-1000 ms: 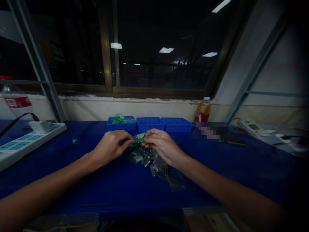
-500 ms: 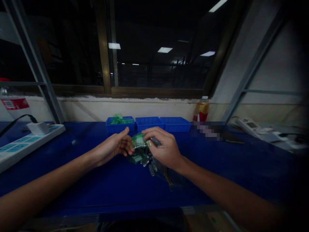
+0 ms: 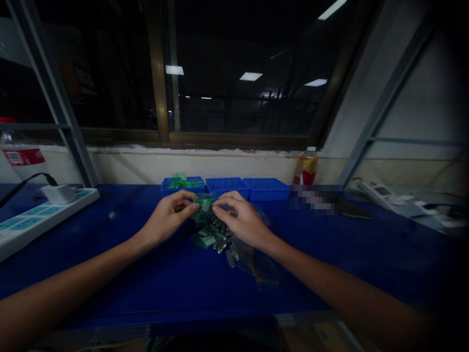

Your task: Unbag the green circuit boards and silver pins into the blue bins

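Observation:
Between my hands, above the table, is a small green plastic packet (image 3: 206, 204) with flat pieces showing inside. My left hand (image 3: 171, 213) pinches its left edge between thumb and fingers. On the opposite edge, the thumb and fingertips of my right hand (image 3: 240, 217) are closed. Below them lies a pile of small metallic and dark parts (image 3: 221, 243), mixed with more green packets (image 3: 205, 239). A clear plastic bag (image 3: 258, 266) with thin brownish strips spreads toward the right of the pile. What exactly the packet contains is too dim to tell.
Three blue bins stand in a row behind: the left bin (image 3: 165, 188) holds green packets, beside the middle bin (image 3: 227, 185) and right bin (image 3: 269, 189). A power strip (image 3: 47, 215) lies left, a bottle (image 3: 307, 168) stands back right, and a dark flat object (image 3: 351, 210) lies nearby.
My left hand has gone from loosely spread fingers beside the packet to pinching its edge. My right hand has shifted slightly, and the packet is now stretched between both hands.

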The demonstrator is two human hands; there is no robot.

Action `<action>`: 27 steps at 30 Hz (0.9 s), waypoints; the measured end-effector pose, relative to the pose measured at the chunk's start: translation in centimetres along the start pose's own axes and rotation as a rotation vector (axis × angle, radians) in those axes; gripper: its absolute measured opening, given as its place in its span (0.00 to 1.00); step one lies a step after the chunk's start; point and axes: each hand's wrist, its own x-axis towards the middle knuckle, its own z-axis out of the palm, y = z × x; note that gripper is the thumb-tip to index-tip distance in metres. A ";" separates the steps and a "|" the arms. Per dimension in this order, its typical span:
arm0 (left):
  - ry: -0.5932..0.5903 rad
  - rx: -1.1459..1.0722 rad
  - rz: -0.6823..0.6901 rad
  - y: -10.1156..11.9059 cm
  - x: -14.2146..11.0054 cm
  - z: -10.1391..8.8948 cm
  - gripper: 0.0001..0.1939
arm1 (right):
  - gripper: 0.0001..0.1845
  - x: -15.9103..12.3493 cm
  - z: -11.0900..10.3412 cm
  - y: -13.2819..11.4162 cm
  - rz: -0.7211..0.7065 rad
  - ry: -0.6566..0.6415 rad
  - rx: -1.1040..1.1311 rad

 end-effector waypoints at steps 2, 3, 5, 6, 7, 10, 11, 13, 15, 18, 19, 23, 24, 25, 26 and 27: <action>-0.017 0.048 0.011 -0.1 0.0 0.0 0.12 | 0.10 0.2 0.1 0.1 0.069 -0.056 0.089; -0.023 0.071 0.017 -0.1 -0.1 -0.1 0.13 | 0.10 0.2 0.1 0.1 0.101 -0.082 0.126; -0.031 0.114 0.033 0.0 -0.1 -0.1 0.13 | 0.11 0.4 0.1 0.1 0.171 -0.118 0.188; -0.032 0.140 0.050 0.0 -0.2 0.0 0.13 | 0.12 0.4 0.1 0.0 0.212 -0.127 0.222; -0.035 0.178 0.073 0.2 -0.3 0.0 0.12 | 0.14 0.4 0.1 -0.1 0.258 -0.129 0.264; -0.042 0.357 0.202 0.7 -0.8 0.2 0.10 | 0.20 0.4 0.0 -0.4 0.378 -0.132 0.439; -0.044 0.419 0.263 0.8 -1.0 0.3 0.09 | 0.21 0.4 0.0 -0.5 0.402 -0.135 0.493; -0.054 0.505 0.386 1.0 -1.3 0.5 0.08 | 0.20 0.3 0.0 -0.7 0.422 -0.146 0.557; -0.064 0.558 0.476 0.9 -1.4 0.6 0.08 | 0.16 0.3 0.1 -0.6 0.415 -0.145 0.561; -0.075 0.613 0.503 0.7 -1.4 0.7 0.09 | 0.10 0.4 0.3 -0.4 0.352 -0.102 0.486; -0.082 0.612 0.485 0.6 -1.3 0.6 0.08 | 0.09 0.4 0.3 -0.3 0.309 -0.068 0.428; -0.161 0.427 0.224 0.7 -0.9 0.6 0.13 | 0.08 0.1 -0.1 -0.3 -0.005 0.027 0.026; -0.180 0.325 0.111 0.7 -0.8 0.7 0.16 | 0.08 0.0 -0.2 -0.4 -0.088 0.023 -0.068; -0.190 0.209 -0.008 0.6 -0.7 0.7 0.20 | 0.09 -0.1 -0.3 -0.5 -0.159 0.010 -0.141; -0.195 0.087 -0.121 0.6 -0.7 0.8 0.24 | 0.09 -0.3 -0.4 -0.6 -0.216 -0.010 -0.193; -0.195 -0.027 -0.218 0.6 -0.6 0.8 0.27 | 0.10 -0.4 -0.4 -0.7 -0.262 -0.033 -0.226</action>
